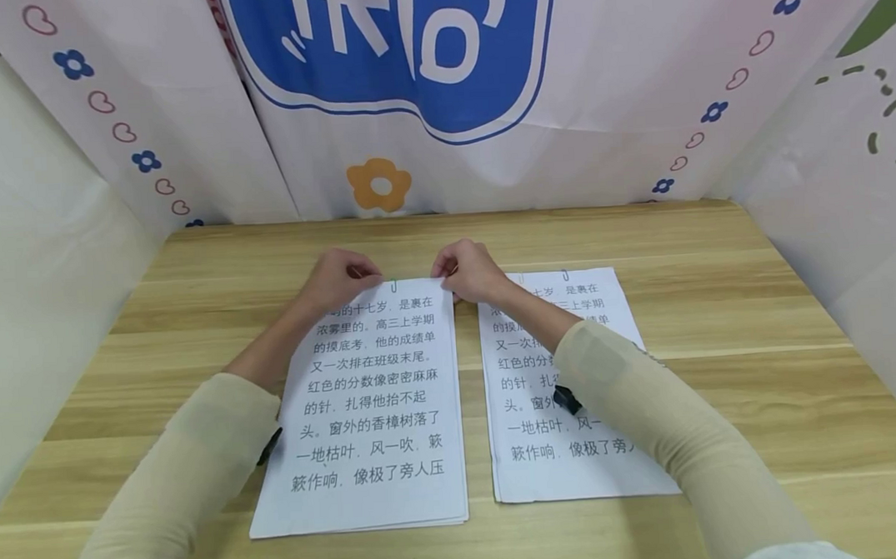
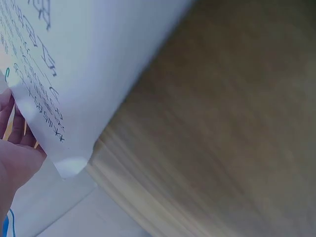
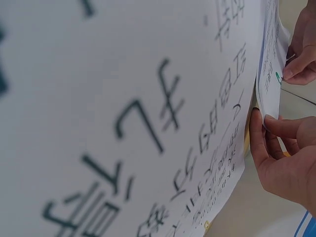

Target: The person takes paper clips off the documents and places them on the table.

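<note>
Left paper stack (image 1: pixel 378 408) lies printed face up on the wood-grain table (image 1: pixel 689 302), left of middle. Handling, as I judge it: bring the sheets square along the far edge, near edges looking slightly uneven, and pinch lightly, since thin paper creases and slides easily. Long axis runs near to far; head of the text points far, so the lines read upright from the near side. Right paper stack (image 1: pixel 562 479) just beside, narrow gap between, set much the same way, right forearm crossing over it. Right hand (image 1: pixel 468 269) pinches the left stack's far right corner between thumb and fingers. Left hand (image 1: pixel 343 276) pinches the far edge, just left of a green paper clip (image 1: pixel 393 285). Clip sits between the hands; best not knocked askew.
</note>
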A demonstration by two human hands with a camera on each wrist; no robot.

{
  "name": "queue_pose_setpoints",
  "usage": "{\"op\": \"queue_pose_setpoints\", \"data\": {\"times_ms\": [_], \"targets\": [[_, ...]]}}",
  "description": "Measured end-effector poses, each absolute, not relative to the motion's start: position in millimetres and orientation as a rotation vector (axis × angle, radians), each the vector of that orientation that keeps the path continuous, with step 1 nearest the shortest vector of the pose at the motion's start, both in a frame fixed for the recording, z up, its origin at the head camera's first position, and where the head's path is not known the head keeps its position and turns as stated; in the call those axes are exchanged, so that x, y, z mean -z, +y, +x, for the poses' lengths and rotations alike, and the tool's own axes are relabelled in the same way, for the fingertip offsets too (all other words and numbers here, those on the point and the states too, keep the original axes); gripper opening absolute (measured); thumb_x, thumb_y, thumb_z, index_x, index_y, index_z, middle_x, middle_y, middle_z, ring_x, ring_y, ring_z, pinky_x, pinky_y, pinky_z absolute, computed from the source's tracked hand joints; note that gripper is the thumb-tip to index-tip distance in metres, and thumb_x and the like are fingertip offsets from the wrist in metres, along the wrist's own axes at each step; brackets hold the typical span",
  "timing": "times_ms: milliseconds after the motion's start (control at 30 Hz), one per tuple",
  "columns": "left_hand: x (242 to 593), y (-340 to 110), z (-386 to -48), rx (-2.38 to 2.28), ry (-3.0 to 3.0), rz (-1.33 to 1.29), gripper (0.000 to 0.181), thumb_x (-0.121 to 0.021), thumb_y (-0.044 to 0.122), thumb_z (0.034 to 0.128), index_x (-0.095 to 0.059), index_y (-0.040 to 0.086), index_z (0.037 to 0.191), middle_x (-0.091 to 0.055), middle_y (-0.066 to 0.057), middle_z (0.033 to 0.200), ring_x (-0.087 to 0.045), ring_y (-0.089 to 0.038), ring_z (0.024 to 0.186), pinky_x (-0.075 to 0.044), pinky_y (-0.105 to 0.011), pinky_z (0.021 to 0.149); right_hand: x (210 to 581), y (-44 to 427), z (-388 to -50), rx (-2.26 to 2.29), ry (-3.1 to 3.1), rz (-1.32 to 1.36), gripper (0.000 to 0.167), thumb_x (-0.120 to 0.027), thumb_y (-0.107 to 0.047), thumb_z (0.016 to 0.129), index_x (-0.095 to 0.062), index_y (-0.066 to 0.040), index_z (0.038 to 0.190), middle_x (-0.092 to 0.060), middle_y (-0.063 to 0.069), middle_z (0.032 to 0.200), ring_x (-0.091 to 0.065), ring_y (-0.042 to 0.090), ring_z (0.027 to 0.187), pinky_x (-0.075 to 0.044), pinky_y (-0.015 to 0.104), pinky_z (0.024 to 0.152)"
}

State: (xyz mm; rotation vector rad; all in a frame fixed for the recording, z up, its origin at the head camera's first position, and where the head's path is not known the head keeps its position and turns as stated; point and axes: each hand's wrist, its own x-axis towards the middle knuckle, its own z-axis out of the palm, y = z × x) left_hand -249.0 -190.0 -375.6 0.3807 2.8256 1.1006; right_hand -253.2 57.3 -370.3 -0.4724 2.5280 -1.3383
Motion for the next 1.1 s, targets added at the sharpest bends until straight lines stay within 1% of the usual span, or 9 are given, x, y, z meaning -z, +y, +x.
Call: {"op": "queue_pose_setpoints", "data": {"times_ms": [233,667,900,1100], "targets": [[374.4,-180.4,-248.6,-1.106,2.796,0.388,0.013,-0.070,0.006,0.0971,-0.075,-0.002,0.107,-0.073,-0.017,0.102,-0.062,-0.026,0.091,-0.052,-0.035,0.084,371.4,57.7,-253.7,1.326,2.533,-0.478,0.015,-0.064,0.013,0.092,-0.071,0.005,0.103,-0.066,0.018,0.099,-0.063,0.022,0.082,-0.062,0.029,0.066],[374.1,-173.5,-251.6,-1.092,2.772,0.387,0.013,-0.067,0.005,0.0985,-0.075,-0.002,0.106,-0.071,-0.017,0.102,-0.061,-0.026,0.092,-0.051,-0.035,0.085,370.5,57.3,-253.9,1.326,2.528,-0.478,0.016,-0.063,0.013,0.092,-0.071,0.005,0.103,-0.066,0.018,0.099,-0.062,0.021,0.080,-0.062,0.029,0.066],[373.4,-172.6,-254.3,-1.036,2.770,0.457,0.015,-0.063,0.002,0.1008,-0.073,-0.003,0.110,-0.070,-0.018,0.102,-0.060,-0.027,0.091,-0.050,-0.034,0.083,368.1,57.7,-253.4,1.322,2.523,-0.474,0.016,-0.063,0.013,0.092,-0.071,0.005,0.103,-0.065,0.019,0.099,-0.062,0.021,0.079,-0.062,0.030,0.066],[373.8,-171.9,-256.3,-1.000,2.771,0.501,0.016,-0.058,0.001,0.1035,-0.073,-0.004,0.109,-0.069,-0.018,0.100,-0.060,-0.027,0.090,-0.050,-0.035,0.083,368.6,57.7,-254.1,1.321,2.521,-0.470,0.016,-0.063,0.013,0.092,-0.071,0.005,0.102,-0.066,0.020,0.100,-0.062,0.021,0.079,-0.062,0.030,0.066]]}}
